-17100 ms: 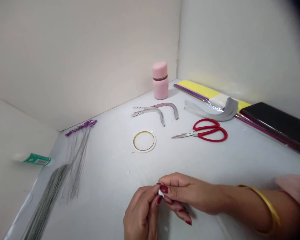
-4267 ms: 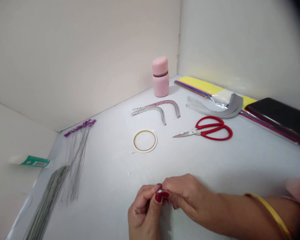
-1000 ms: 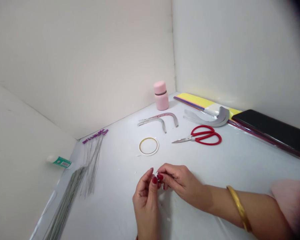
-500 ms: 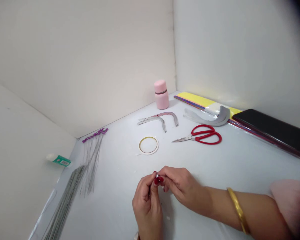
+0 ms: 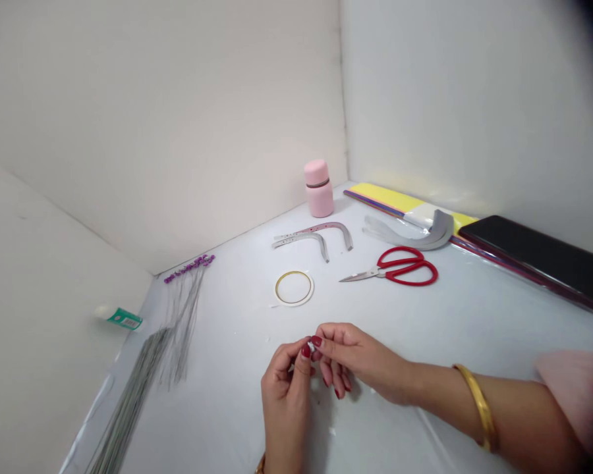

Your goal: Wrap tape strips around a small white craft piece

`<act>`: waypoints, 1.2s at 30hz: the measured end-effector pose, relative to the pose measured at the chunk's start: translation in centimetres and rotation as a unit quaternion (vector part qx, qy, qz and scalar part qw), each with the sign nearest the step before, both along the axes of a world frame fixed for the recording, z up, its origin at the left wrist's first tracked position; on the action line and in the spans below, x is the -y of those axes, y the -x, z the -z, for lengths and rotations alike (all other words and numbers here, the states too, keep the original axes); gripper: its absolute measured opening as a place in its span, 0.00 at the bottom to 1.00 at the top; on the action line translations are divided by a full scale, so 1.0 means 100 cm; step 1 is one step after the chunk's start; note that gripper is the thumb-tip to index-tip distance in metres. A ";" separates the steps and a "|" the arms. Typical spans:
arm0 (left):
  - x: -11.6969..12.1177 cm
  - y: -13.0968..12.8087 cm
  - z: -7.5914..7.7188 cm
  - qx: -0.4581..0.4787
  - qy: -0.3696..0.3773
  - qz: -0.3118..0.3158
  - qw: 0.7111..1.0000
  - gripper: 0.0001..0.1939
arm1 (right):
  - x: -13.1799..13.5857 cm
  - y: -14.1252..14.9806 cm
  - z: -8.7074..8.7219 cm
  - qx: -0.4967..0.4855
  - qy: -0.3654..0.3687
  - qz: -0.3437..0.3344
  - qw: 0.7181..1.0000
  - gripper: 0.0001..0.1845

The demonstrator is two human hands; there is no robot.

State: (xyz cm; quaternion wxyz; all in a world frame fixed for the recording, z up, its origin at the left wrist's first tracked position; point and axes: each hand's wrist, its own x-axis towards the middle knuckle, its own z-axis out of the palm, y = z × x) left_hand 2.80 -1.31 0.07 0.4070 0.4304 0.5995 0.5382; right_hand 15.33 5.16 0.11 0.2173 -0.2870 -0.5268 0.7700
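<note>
Between my fingertips is a small whitish piece [image 5: 311,345], too small to name. My left hand [image 5: 287,378] pinches it between thumb and forefinger. From the right, my right hand [image 5: 348,352] closes thumb and forefinger on the same piece, its other fingers loosely curled below. Just beyond my hands lies a roll of thin white tape [image 5: 312,289] with a yellow inner ring. Red-handled scissors [image 5: 398,268] rest farther right, blades pointing left and nearly together.
Purple-tipped wires [image 5: 182,329] and a bundle of grey stems [image 5: 133,395] lie left, near a green-labelled tube [image 5: 123,318]. Behind are bent strips [image 5: 321,237], a pink bottle [image 5: 319,191], a curved grey strip bundle [image 5: 425,238], yellow sheets [image 5: 385,196] and a black phone [image 5: 538,253].
My right thumb has come up onto the top of the small piece, and the right hand's lower fingers have loosened downward. The whitish piece shows more. The left hand stays almost in place.
</note>
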 end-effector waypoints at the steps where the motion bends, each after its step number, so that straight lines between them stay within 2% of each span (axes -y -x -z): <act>1: -0.001 0.001 0.001 0.020 0.009 0.005 1.000 0.11 | 0.000 0.000 0.000 -0.002 0.011 -0.002 1.000 0.17; 4: -0.002 0.001 0.005 0.067 0.026 0.013 0.997 0.11 | 0.000 0.001 0.000 -0.004 0.027 0.000 1.000 0.17; 9: -0.002 0.000 0.008 0.088 0.021 -0.033 0.995 0.07 | 0.000 0.002 0.003 -0.011 0.029 -0.004 1.000 0.17; 15: 0.001 0.002 0.010 0.007 0.010 -0.017 1.000 0.09 | 0.000 0.001 0.003 -0.019 0.022 -0.011 1.000 0.18; 23: 0.003 0.006 0.010 -0.028 0.015 -0.010 0.999 0.11 | 0.000 0.001 0.002 -0.017 0.016 -0.021 0.999 0.17; 30: 0.003 0.007 0.012 -0.100 -0.043 0.004 0.994 0.08 | 0.000 -0.001 0.001 -0.007 -0.017 -0.037 0.999 0.19; 36: 0.004 0.008 0.007 -0.115 -0.036 0.012 0.993 0.07 | 0.000 -0.002 0.001 0.007 -0.033 -0.037 0.999 0.19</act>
